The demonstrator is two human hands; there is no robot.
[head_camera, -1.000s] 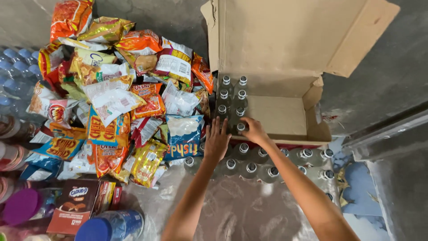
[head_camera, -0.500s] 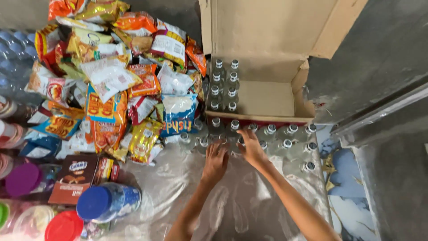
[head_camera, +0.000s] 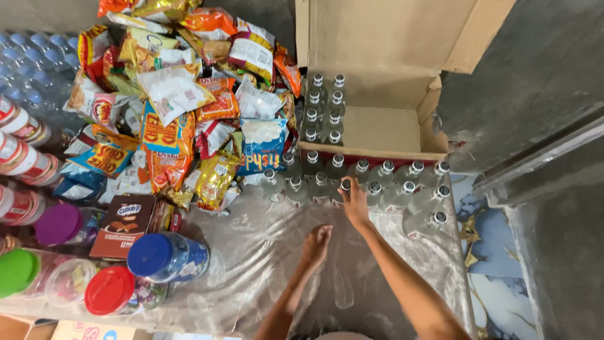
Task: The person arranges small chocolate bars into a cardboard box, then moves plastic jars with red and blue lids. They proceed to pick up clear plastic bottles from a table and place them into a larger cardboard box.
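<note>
Several clear glass bottles with silver caps (head_camera: pixel 352 179) stand in two rows on a clear plastic sheet (head_camera: pixel 251 264). My right hand (head_camera: pixel 353 201) reaches forward and its fingers close on one bottle (head_camera: pixel 344 187) in the near row. My left hand (head_camera: pixel 316 244) hovers lower over the sheet, fingers loosely curled, holding nothing. Behind the rows stands an open cardboard box (head_camera: pixel 390 126) with more of the same bottles (head_camera: pixel 324 110) along its left side.
A heap of colourful snack bags (head_camera: pixel 182 107) fills the upper left. Jars with blue (head_camera: pixel 165 257), red (head_camera: pixel 113 291), green (head_camera: pixel 22 272) and purple (head_camera: pixel 58 224) lids and a brown carton (head_camera: pixel 124 225) stand at lower left. A grey wall (head_camera: pixel 535 82) is at right.
Both hands drew back from the bottles by the box. The left hand has come away toward me over the sheet, while the right stays on a near-row bottle.
</note>
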